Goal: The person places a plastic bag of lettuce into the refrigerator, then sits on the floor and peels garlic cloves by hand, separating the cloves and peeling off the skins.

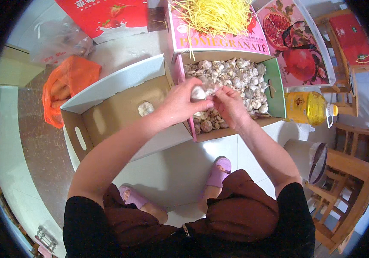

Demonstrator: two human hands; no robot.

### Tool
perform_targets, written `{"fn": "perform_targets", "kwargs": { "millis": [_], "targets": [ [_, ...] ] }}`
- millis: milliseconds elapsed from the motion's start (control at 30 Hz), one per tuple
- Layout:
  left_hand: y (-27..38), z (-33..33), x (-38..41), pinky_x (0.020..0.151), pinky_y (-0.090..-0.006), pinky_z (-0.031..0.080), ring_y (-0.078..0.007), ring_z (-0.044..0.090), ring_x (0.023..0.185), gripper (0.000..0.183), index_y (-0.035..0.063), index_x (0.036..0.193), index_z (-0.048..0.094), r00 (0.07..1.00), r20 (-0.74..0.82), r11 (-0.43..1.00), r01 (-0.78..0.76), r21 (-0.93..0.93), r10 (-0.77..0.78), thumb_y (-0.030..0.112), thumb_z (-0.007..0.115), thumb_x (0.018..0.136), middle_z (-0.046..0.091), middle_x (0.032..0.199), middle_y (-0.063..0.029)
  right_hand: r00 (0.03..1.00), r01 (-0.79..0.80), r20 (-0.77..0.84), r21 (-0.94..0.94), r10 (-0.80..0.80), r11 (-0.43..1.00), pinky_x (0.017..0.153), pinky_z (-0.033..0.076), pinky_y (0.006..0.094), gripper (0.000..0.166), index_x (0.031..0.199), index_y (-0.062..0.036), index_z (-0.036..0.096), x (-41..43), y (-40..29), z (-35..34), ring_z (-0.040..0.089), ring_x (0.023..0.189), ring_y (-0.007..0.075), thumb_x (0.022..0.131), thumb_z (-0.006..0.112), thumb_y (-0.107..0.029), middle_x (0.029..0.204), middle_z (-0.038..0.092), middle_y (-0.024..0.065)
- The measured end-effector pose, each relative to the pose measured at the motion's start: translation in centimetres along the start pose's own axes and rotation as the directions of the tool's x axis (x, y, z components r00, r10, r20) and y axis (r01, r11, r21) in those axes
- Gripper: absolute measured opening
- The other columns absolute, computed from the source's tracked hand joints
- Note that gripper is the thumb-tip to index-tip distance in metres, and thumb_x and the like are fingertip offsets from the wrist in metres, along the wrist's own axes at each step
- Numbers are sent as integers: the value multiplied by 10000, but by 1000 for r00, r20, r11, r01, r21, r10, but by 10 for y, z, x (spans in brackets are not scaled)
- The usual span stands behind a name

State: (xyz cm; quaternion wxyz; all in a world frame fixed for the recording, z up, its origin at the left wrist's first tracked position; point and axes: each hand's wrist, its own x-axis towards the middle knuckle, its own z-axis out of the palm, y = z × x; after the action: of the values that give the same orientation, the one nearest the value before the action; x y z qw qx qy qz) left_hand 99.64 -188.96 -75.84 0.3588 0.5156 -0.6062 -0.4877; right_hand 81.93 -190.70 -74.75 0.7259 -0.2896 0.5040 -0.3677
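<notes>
A white garlic bulb (198, 93) rests in my left hand (184, 100), gripped between thumb and fingers. My right hand (231, 104) pinches loose papery skin (211, 90) at the bulb's right side. Both hands hover over a cardboard box (276, 87) with a green end, filled with many garlic bulbs (236, 72). Browner, dirtier bulbs (206, 126) lie in its near left part. To the left stands a larger cardboard box (116, 100) with white outer walls. One pale garlic bulb (146, 109) sits on its floor, close to my left forearm.
Yellow shredded paper (215, 16) tops a pink pomegranate carton (220, 45) behind the garlic. An oil bottle (310, 108) and a waste bin (305, 159) stand right, near wooden chairs (349, 161). At left are an orange bag (74, 77) and a clear plastic bag (60, 42).
</notes>
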Motion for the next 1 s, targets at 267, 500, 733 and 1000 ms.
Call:
{"fn": "perform_targets", "kwargs": {
  "millis": [267, 500, 733, 1000],
  "targets": [
    [-6, -22, -23, 609, -261, 454, -118, 560, 724, 278, 30, 971, 540, 974, -67, 954, 198, -225, -218, 153, 658, 751, 583, 804, -71, 687, 18, 65, -997, -723, -73, 757, 473, 376, 283, 1048, -37, 584, 54, -2, -86, 588, 801, 282, 773, 603, -100, 821, 609, 134],
    [-104, -79, -59, 671, -377, 455, -287, 573, 762, 325, 38, 1010, 535, 929, -362, 874, 241, 422, -81, 135, 632, 715, 568, 869, -151, 702, 515, 561, -825, -439, -232, 768, 465, 374, 184, 924, -66, 641, 81, 18, -7, 558, 866, 312, 764, 619, -155, 923, 572, 128],
    [-114, -78, -62, 725, -360, 467, -271, 576, 860, 323, 20, 1041, 538, 957, -231, 743, 24, 668, 177, 137, 612, 749, 556, 995, -156, 785, 450, 306, -879, -538, 157, 640, 482, 331, 182, 875, -66, 661, 86, 12, -23, 607, 744, 224, 801, 616, -226, 775, 619, 76],
    [-3, -16, -13, 659, -273, 462, -120, 548, 772, 357, 26, 1073, 547, 992, -119, 999, -45, -13, 43, 171, 659, 767, 574, 959, -92, 977, 48, 213, -136, -18, 990, 657, 450, 211, 204, 990, -51, 609, 21, -12, -9, 524, 699, 62, 902, 524, -214, 854, 617, 8]
  ]
}}
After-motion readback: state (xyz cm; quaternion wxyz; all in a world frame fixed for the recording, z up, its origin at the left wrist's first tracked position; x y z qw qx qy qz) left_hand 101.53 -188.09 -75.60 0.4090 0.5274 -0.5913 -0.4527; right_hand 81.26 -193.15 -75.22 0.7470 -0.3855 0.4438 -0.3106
